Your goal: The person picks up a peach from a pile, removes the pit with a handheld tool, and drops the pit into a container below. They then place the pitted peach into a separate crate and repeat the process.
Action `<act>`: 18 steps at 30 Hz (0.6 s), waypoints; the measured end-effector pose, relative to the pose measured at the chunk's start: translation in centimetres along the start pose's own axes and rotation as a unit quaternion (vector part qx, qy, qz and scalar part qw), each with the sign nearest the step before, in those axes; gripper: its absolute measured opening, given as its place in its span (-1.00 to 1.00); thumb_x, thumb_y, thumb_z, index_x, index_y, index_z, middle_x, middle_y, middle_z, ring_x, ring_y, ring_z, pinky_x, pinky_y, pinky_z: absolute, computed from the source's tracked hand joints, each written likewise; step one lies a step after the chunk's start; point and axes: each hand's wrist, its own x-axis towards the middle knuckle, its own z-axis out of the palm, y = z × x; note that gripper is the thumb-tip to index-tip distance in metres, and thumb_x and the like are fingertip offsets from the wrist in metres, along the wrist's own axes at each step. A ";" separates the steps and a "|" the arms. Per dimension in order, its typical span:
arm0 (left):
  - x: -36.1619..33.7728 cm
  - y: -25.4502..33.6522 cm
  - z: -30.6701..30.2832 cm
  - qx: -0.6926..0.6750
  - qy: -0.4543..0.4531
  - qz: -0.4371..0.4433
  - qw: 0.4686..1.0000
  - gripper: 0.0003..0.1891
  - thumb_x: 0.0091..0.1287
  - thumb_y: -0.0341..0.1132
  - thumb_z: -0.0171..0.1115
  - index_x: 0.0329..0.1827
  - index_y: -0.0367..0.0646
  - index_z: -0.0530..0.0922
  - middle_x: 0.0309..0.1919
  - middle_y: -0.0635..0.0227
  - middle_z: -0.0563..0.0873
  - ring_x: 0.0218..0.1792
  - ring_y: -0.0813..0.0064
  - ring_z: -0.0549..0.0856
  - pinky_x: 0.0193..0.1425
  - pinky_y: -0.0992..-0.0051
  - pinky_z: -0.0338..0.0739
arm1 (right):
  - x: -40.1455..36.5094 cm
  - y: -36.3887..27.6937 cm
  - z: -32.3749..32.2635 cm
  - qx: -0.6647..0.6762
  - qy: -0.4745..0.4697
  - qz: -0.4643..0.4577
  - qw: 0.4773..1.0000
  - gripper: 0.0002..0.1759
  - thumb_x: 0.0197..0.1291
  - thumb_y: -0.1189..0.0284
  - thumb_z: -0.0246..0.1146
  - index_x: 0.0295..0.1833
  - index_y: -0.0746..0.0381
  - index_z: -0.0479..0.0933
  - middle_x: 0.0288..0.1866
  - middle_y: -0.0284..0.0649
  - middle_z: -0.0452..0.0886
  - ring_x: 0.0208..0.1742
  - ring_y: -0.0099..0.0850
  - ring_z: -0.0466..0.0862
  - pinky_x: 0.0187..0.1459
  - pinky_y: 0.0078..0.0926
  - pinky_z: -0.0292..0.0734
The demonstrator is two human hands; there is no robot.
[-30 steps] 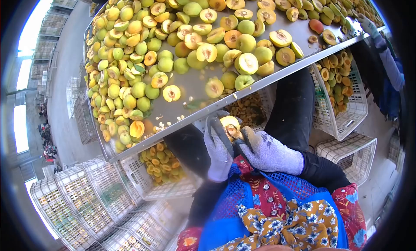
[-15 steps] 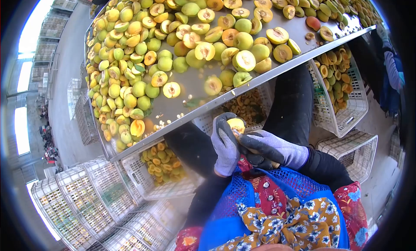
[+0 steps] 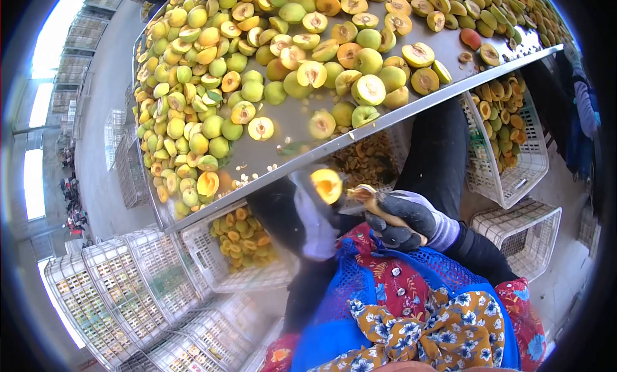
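Note:
My left hand (image 3: 313, 211), in a grey and black glove and smeared by motion, holds a yellow peach half (image 3: 326, 186) with a hollow in its middle. Just right of it, my right hand (image 3: 408, 221) is closed round a slim hand tool with a light wooden handle (image 3: 389, 219). Something brownish shows at the tool's front end; I cannot make out its exact shape. Both hands are above my lap, below the edge of a metal table (image 3: 437, 97). Many whole and halved peaches (image 3: 212, 124) cover the table.
A crate with brownish scraps (image 3: 363, 160) sits under the table edge between my legs. Crates of fruit halves stand at left (image 3: 241, 247) and right (image 3: 502, 131). Stacked white crates (image 3: 122, 288) are at lower left. Another person's sleeve (image 3: 583, 105) shows at far right.
My left hand has moved left with the peach half, away from the tool. My right hand has turned and shows more of the handle. The view has shifted slightly.

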 end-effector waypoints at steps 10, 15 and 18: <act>7.7 2.7 -11.9 0.569 0.112 -0.025 0.815 -0.40 0.46 0.07 0.04 0.22 -0.39 0.45 0.07 -0.25 0.61 0.15 -0.13 0.58 0.23 0.09 0.46 | 1.0 -1.1 -4.0 -0.009 0.154 -0.031 0.988 -0.54 0.51 0.15 0.05 0.31 0.25 0.40 -0.59 -0.32 0.43 -0.73 -0.61 0.36 -0.72 -0.69 0.24; 17.6 -2.6 -6.9 0.483 0.010 0.057 0.874 -0.36 0.40 -0.01 0.15 0.30 -0.43 0.35 0.06 -0.25 0.62 0.04 -0.15 0.64 0.15 0.13 0.53 | 0.4 -0.9 -1.6 -0.253 0.205 -0.045 0.945 -0.58 0.48 0.13 0.13 0.17 0.24 0.50 -0.54 -0.37 0.47 -0.60 -0.63 0.44 -0.59 -0.67 0.29; 17.2 -2.8 -4.9 0.178 -0.044 0.017 0.983 -0.50 0.37 -0.21 0.26 0.24 -0.35 0.38 -0.07 -0.08 0.67 -0.15 0.06 0.74 -0.15 0.30 0.68 | -0.1 -0.8 0.4 -0.366 0.243 -0.087 0.894 -0.65 0.48 0.16 0.14 -0.01 0.27 0.53 -0.50 -0.42 0.45 -0.52 -0.68 0.42 -0.48 -0.64 0.30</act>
